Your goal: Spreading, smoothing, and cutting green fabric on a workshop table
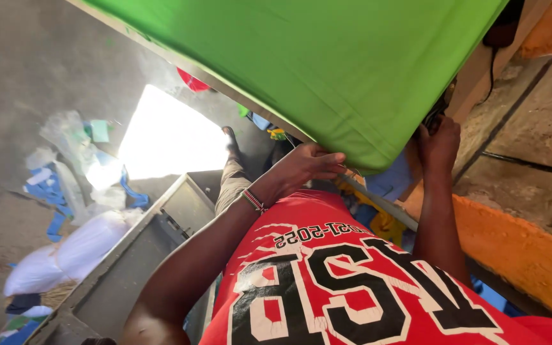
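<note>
A bright green cloth (327,57) is stretched over a flat board and fills the top of the view. My left hand (303,166) reaches up from the lower left, fingers curled on the cloth's lower edge near its corner; a beaded band sits on that wrist. My right hand (439,142) is raised at the cloth's right edge. Its fingertips are tucked against a dark object under the cloth, so its grip is hidden. My red printed shirt (352,281) covers the bottom of the view.
A grey metal box or bench (154,249) stands at lower left. White sacks (65,252) and plastic scraps (71,160) lie on the floor beside a sunlit patch (167,137). A stone wall with an orange ledge (519,249) runs along the right. A black cable (494,67) hangs at upper right.
</note>
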